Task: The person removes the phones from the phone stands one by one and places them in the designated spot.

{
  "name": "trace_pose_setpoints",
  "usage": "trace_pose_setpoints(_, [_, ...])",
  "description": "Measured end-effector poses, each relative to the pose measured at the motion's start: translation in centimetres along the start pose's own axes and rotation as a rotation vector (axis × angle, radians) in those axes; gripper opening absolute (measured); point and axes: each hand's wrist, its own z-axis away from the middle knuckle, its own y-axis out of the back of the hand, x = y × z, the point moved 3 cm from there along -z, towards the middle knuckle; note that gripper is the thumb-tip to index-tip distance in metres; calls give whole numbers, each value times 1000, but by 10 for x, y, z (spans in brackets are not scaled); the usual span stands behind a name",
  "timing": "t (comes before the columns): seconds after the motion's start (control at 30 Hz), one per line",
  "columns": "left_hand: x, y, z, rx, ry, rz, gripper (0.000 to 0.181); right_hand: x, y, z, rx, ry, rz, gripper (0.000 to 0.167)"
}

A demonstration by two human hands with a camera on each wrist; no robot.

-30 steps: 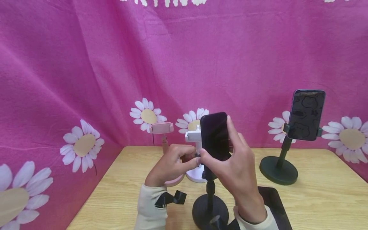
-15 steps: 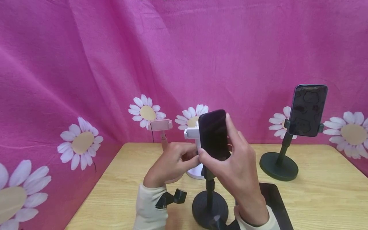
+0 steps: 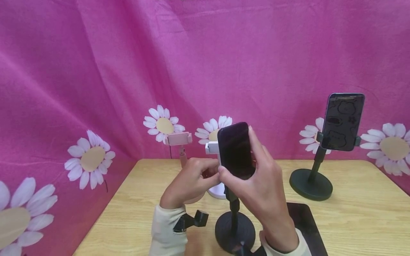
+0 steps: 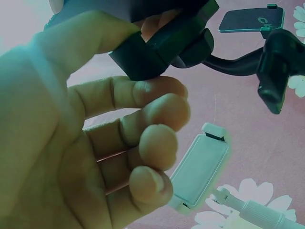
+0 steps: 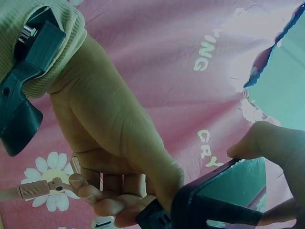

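The right hand (image 3: 262, 192) holds the black phone (image 3: 235, 151), with the thumb on one long side and the fingers on the other. The left hand (image 3: 190, 179) is clamped too: its thumb and pointing finger pinch the black clip (image 4: 143, 55), and its other fingers are bent and hold nothing. The phone is up in the air over the black stand (image 3: 235, 227), a bit tilted, right by the clip. I can't tell if the clip has a good bite on the phone.

My guess is that this is the part where the phone gets put into the clip. The next move seems to need the left hand to work the clip so that it hugs both sides, while the right hand keeps the phone straight. If the right hand lets go too soon, the phone could slip.

Just behind are a white stand (image 3: 211, 147) and a pink stand (image 3: 178, 139). A dark flat thing (image 3: 305, 227) lies on the table (image 3: 362, 213) beside the right wrist. Farther off, another phone (image 3: 343, 122) sits up in a dark green stand (image 3: 312, 186).
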Motion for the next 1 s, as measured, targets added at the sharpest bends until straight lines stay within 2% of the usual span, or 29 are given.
trace_pose_setpoints(0.2, [2,1,-3,-3,9,-10,16,-4,2,-1,-1,23,-18,93])
trace_pose_setpoints(0.37, [0,1,-2,-21,42,17,7,-5,3,0,-26,2,-50,92])
trace_pose_setpoints(0.5, [-1,0,-1,-27,71,26,13,-2,9,2,-28,-19,-49,92])
trace_pose_setpoints(0.63, [-1,-3,0,-37,95,44,14,5,23,4,-30,-29,21,93])
trace_pose_setpoints(0.77, [0,-1,-1,-35,90,42,14,15,39,3,-43,-62,119,93])
trace_pose_setpoints(1.0, [1,0,1,-42,113,50,17,49,69,4,-35,-159,343,95])
